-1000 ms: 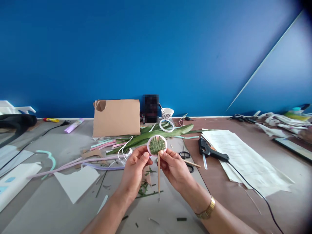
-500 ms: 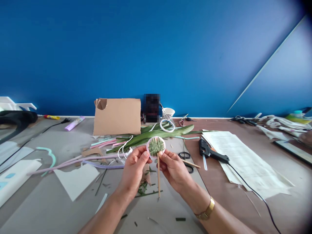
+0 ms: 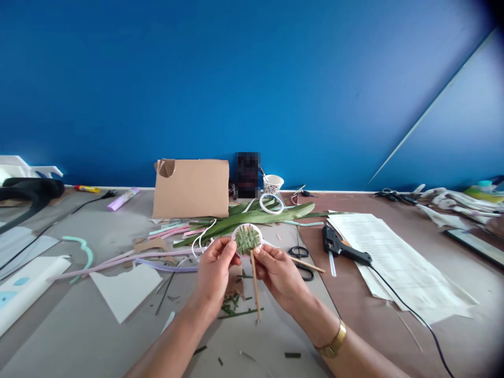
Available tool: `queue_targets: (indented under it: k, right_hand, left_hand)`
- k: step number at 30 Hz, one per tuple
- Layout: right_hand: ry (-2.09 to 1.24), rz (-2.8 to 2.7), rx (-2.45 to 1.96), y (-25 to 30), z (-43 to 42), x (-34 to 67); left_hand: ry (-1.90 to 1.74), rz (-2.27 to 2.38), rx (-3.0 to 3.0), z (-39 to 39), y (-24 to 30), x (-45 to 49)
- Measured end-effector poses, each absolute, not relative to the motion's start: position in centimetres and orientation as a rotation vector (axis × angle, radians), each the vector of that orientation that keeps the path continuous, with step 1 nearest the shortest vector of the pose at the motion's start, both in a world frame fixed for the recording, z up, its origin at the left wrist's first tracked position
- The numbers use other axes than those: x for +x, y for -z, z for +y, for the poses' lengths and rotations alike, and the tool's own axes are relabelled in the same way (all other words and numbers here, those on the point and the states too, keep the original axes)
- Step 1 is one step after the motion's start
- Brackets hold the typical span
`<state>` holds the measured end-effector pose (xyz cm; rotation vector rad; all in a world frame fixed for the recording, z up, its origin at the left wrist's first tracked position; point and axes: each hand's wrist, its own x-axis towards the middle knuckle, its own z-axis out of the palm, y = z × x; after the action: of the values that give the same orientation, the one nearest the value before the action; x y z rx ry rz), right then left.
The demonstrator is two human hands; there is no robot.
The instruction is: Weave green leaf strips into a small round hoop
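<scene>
2 hands (image 3: 214, 272) (image 3: 282, 272) pinch the woven disc (image 3: 248, 239), its stick (image 3: 255, 286) now tilted, previously near-upright

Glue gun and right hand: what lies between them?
Scissors and a wooden stick lie between the glue gun and right hand, in the head view.

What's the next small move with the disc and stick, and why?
Probably press the stick to the disc with the right hand: its thumb is by their join, and the left hand holds the disc's left edge. Can't tell if they're bonded.
</scene>
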<state>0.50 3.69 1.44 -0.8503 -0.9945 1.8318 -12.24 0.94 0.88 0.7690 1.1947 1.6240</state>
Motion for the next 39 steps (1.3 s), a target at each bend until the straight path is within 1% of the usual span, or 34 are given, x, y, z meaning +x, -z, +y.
queue_targets:
  k: [5, 17, 25, 33, 37, 39]
  right_hand:
    - [-1.769, -1.068, -0.899, -1.1, 3.7, 0.6]
    - [-1.708, -1.037, -0.927, -1.2, 3.4, 0.2]
    - [-1.695, -1.018, -0.894, -1.2, 3.5, 0.4]
    - [-1.664, -0.908, -0.833, -1.2, 3.6, 0.0]
    - [-1.675, -0.839, -0.861, -1.7, 3.2, -0.4]
    - [-1.704, -0.798, -0.852, -1.8, 3.0, -0.5]
  left_hand:
    - [-1.637, 1.208, 0.74, 1.0, -0.9, -12.3]
    - [-1.618, 1.203, 0.747, 0.7, -1.2, -11.8]
    - [-1.602, 0.982, 0.586, 0.3, -1.9, -11.3]
    - [-1.465, 1.21, 0.9, 0.1, -1.5, -10.6]
    - [-1.385, 1.366, 0.886, 0.1, -1.4, -10.5]
    - [-1.364, 1.357, 0.875, 0.1, -1.5, -10.5]
